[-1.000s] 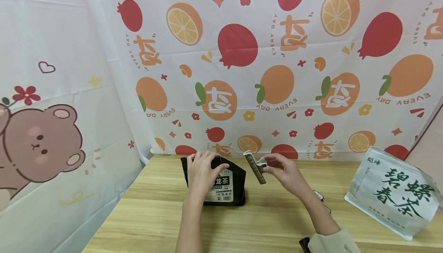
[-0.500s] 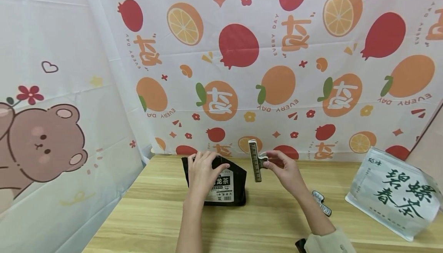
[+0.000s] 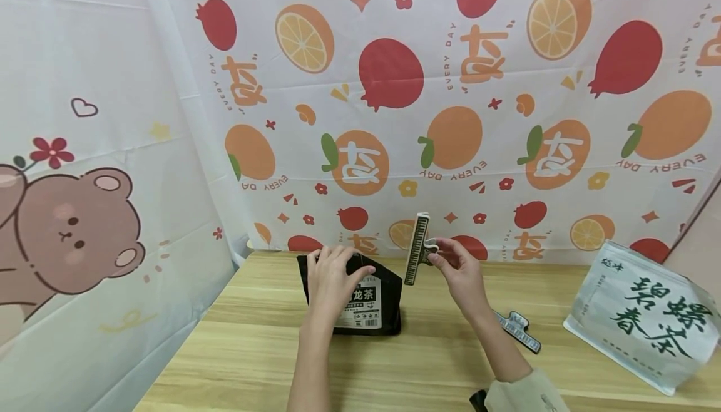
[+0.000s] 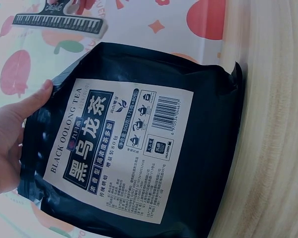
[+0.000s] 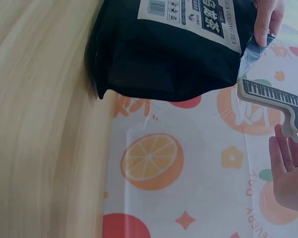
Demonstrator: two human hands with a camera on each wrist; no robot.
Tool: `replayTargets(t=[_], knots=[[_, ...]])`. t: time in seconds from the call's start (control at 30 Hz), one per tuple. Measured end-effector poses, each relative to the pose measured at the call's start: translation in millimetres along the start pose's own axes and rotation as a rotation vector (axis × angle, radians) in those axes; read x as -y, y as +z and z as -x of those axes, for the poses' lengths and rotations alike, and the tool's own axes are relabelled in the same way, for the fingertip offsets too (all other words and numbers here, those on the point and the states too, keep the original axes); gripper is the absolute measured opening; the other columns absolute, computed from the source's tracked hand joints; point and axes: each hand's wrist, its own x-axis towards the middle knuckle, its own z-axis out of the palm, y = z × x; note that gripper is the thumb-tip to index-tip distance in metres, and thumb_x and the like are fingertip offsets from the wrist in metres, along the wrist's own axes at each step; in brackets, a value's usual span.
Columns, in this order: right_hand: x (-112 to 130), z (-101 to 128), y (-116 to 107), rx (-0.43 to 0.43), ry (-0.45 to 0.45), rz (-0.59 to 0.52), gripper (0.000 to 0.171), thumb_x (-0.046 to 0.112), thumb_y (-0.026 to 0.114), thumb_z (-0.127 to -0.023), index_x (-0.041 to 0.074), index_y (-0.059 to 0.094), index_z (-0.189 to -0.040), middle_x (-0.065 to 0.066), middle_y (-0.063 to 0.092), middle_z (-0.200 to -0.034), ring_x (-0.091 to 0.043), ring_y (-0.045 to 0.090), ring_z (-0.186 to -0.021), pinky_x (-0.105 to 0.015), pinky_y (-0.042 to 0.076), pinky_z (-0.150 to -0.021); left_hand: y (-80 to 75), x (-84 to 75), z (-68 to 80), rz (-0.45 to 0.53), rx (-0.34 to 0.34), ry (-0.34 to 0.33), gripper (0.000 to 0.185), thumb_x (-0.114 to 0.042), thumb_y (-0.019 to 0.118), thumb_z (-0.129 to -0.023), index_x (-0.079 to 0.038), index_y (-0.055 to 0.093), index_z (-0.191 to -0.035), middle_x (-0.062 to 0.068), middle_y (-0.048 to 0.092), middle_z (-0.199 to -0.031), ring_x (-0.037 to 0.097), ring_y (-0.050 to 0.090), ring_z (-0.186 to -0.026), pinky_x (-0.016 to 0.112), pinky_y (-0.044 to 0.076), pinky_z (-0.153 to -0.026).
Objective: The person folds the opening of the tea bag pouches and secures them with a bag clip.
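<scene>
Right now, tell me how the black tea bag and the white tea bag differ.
The black tea bag stands near the table's middle, gripped at its top by the left hand; the white tea bag leans at the right edge, untouched. The black tea bag looks smaller and has a pale label; the white tea bag bears large dark-green brush characters. Both rest on the wooden table.

Two hands were in view: one left hand [image 3: 333,274] and one right hand [image 3: 459,269]. Two tea bags stood on one wooden table [image 3: 394,368]: one black bag [image 3: 366,302] and one white bag [image 3: 648,315]. Two bag clips were counted: one raised clip [image 3: 417,248] and one clip lying flat [image 3: 518,330].
</scene>
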Motion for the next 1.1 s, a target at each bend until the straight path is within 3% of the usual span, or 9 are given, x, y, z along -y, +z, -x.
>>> replayTargets(t=[0.4, 0.63, 0.9, 1.1], knots=[[9, -5, 10, -0.056, -0.115, -0.015, 0.027, -0.002, 0.065, -0.081, -0.008, 0.063, -0.108, -0.019, 0.061, -0.096, -0.009, 0.061, -0.08, -0.019, 0.049, -0.07, 2.3, 0.4, -0.4, -0.003, -0.035, 0.029, 0.041, -0.04, 0.075, -0.068, -0.01, 0.069, -0.095, 0.005, 0.066, -0.094, 0.024, 0.053, -0.09, 0.045, 0.031, -0.09], [30, -2, 17, -0.099, -0.164, -0.016, 0.025, -0.014, 0.065, -0.076, -0.016, 0.063, -0.101, -0.021, 0.061, -0.088, -0.004, 0.06, -0.072, -0.016, 0.048, -0.066, 3.1, 0.6, -0.5, 0.006, -0.041, 0.034, 0.037, -0.039, 0.075, -0.068, -0.012, 0.068, -0.093, 0.004, 0.066, -0.092, 0.024, 0.053, -0.088, 0.045, 0.031, -0.089], [30, -4, 20, -0.053, -0.144, -0.03, 0.026, -0.013, 0.065, -0.076, -0.015, 0.063, -0.101, -0.018, 0.061, -0.09, -0.007, 0.06, -0.076, -0.018, 0.049, -0.068, 4.7, 1.5, 0.1, 0.016, -0.058, 0.043, 0.033, -0.037, 0.077, -0.068, -0.015, 0.068, -0.09, 0.002, 0.066, -0.089, 0.023, 0.053, -0.085, 0.045, 0.031, -0.089], [27, -4, 24, 0.032, -0.17, 0.04, 0.026, -0.011, 0.066, -0.076, -0.014, 0.063, -0.102, -0.021, 0.062, -0.09, -0.011, 0.062, -0.08, -0.021, 0.05, -0.068, 3.5, 1.1, 0.9, 0.007, -0.04, 0.039, 0.035, -0.038, 0.074, -0.069, -0.013, 0.068, -0.093, 0.003, 0.066, -0.092, 0.024, 0.053, -0.089, 0.045, 0.031, -0.09]])
